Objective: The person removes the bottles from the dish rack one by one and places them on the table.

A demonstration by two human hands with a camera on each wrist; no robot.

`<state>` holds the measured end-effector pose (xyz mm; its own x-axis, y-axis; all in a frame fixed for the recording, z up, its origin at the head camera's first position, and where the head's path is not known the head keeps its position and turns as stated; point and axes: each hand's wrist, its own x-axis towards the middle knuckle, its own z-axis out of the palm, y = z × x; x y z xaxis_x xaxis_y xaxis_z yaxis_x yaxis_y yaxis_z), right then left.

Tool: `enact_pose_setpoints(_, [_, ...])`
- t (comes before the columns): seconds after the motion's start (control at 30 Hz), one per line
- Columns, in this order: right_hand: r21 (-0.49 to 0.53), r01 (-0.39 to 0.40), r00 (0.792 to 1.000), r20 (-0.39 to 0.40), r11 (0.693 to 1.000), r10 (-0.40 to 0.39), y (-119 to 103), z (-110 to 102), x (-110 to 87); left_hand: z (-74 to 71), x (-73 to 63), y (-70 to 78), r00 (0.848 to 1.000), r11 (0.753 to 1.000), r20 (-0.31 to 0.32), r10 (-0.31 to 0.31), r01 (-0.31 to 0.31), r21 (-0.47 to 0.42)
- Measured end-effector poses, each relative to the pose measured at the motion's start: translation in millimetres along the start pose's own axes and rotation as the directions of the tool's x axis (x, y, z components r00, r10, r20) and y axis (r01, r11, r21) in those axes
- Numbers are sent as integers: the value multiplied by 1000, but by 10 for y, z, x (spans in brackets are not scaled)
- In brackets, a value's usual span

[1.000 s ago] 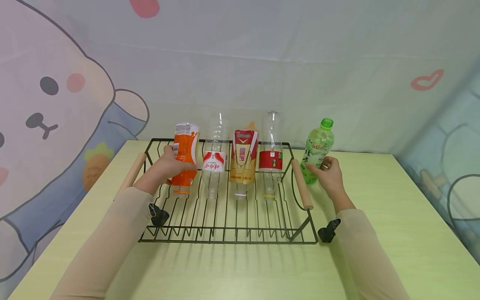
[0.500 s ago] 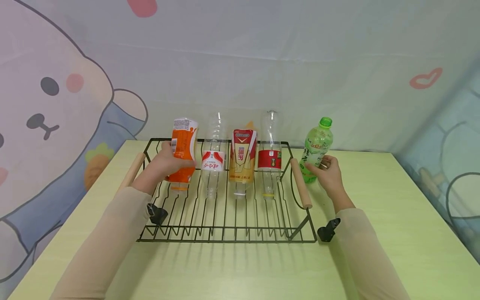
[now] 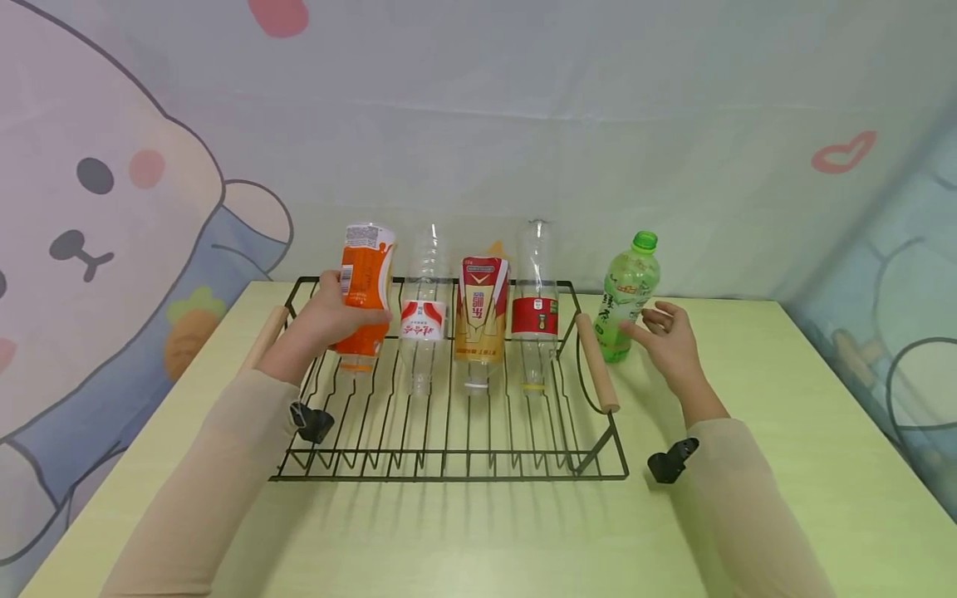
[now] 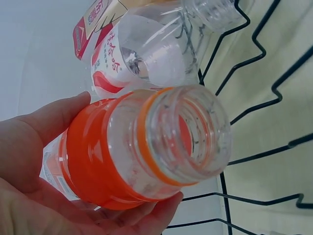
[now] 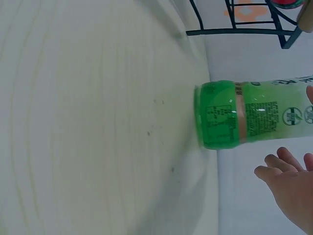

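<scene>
My left hand grips an orange-labelled plastic bottle, held neck down over the left end of the black wire rack. In the left wrist view its uncapped mouth, with an orange ring below it, faces the camera. A green plastic bottle stands upright on the table, right of the rack. Beside it is my right hand, fingers spread loosely. The right wrist view shows a gap between those fingers and the green bottle; the thumb is mostly out of that frame, so its contact is unclear.
Several bottles lean neck down in the rack: a clear one with a white-and-red label, a red-and-gold one, and a clear one with a red label. A wooden handle rises at the rack's right end.
The orange-labelled bottle has risen slightly with my left hand. My right hand has loosened from the green bottle and shifted right; that bottle stays standing.
</scene>
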<state>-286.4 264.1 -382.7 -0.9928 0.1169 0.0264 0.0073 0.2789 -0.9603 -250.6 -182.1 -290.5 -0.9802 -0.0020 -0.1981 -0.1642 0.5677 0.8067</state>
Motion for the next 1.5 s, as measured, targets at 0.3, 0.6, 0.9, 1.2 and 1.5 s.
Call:
enact_pose_setpoints(0.3, [-46,51,999,2,998,-51,-150,-206,-132,2,-48,124,1000,1000,9,30,-30,6])
enact_pose_setpoints(0.6, [-87,95,996,9,992,-94,-401,-354,-294,0,-130,277,995,994,22,97,-98,45])
enact_pose_setpoints(0.9, [-179,169,986,33,969,-166,-610,-444,-419,10,-257,419,986,981,35,161,-164,103])
enact_pose_setpoints(1.2, [-215,238,971,50,947,-232,-761,-469,-514,64,-374,587,969,962,110,219,-234,139])
enact_pose_setpoints(1.5, [-187,304,952,98,934,-290,-944,-401,-629,150,-462,680,949,948,191,252,-282,145])
